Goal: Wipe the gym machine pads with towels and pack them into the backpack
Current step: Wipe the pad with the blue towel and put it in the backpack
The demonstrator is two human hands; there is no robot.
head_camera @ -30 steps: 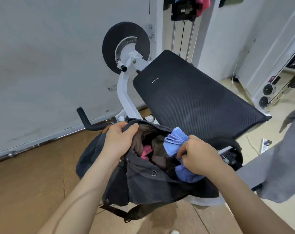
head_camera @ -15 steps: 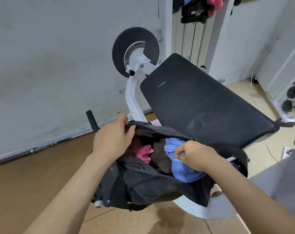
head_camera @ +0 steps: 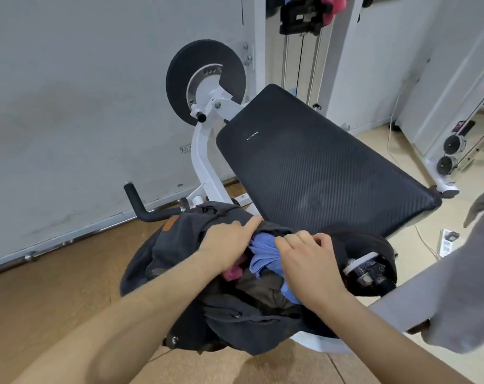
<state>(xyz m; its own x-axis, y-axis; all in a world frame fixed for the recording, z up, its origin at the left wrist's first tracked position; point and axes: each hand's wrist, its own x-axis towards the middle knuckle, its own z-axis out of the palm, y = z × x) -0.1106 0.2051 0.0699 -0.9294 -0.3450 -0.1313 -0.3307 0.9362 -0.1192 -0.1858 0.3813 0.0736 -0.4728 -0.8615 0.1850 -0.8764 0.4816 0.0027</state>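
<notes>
From the head camera, a dark backpack sat slumped against the foot of a white-framed gym machine, its mouth open toward the person. Both hands were at that mouth. The left hand lay over the far rim of the opening, forefinger stretched toward the machine's big black pad; it seemed to press the flap back so that the mouth would stay wide, though whether its other fingers gripped cloth could not be told. The right hand lay on a blue towel, fingers bent down over it, apparently pushing it into the bag; a corner of blue also showed below the palm. Whether those fingers pinched the towel or only pressed on it was not clear. The towel sat bunched between the two hands, partly inside the bag and partly above the rim. A pink towel lay deeper in, just under the left wrist, beside brown cloth that filled the middle of the opening.

The pad stood tilted behind the bag, bare of any towel, so the wiping looked finished and packing was the step in hand. A round black roller was fixed to the frame near the wall.
</notes>
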